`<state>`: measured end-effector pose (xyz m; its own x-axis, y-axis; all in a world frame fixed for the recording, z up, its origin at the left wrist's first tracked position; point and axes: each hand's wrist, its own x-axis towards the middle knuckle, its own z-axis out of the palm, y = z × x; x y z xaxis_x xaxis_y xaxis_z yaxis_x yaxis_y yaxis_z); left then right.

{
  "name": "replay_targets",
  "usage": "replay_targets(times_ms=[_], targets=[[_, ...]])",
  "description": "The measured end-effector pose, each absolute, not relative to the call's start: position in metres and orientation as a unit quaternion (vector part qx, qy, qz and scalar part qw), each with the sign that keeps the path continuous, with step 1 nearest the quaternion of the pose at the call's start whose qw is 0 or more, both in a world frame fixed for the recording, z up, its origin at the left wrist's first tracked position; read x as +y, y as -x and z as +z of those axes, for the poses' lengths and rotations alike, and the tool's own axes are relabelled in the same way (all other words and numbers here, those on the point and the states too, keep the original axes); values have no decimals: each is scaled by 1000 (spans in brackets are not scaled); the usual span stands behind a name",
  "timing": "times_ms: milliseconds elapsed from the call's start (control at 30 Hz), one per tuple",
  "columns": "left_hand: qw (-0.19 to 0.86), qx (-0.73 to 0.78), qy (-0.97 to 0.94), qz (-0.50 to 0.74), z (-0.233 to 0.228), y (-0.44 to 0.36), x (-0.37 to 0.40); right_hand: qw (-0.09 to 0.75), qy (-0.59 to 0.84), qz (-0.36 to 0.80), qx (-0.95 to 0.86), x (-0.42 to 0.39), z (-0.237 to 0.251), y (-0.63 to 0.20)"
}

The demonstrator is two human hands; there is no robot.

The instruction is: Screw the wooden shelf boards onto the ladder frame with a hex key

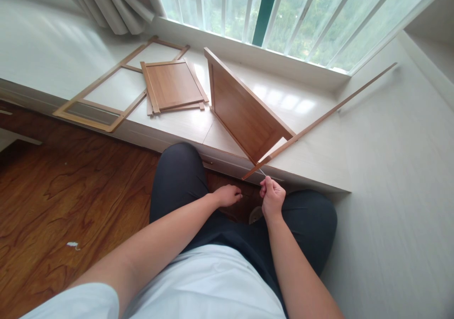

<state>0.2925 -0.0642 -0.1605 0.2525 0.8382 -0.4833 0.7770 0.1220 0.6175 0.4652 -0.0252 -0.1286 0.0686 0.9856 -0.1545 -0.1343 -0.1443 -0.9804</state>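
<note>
My right hand point(272, 196) is closed around a thin metal-shafted tool point(262, 171), whose other end is hidden in my fist. The shaft meets a long, narrow wooden strip point(319, 120) near its lower end. A large brown wooden panel point(244, 106) stands tilted on the white ledge point(315, 163), with its near edge against that strip. My left hand point(228, 195) rests between my knees, apart from the wood. Its fingers are curled in, and whatever may be in them is hidden.
Smaller wooden panels point(175, 85) lie stacked on the ledge, partly over a ladder-like wooden frame point(102, 80) that juts past the front edge. A barred window point(283, 21) and a grey curtain point(109, 2) are behind. A white scrap point(73, 245) lies on the wood floor point(71, 191).
</note>
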Motion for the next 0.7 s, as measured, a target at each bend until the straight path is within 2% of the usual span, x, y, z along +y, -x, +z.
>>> replay_targets(times_ms=[700], targets=[[432, 605, -668, 37, -159, -293, -63, 509, 514, 600, -343, -27, -113, -464]])
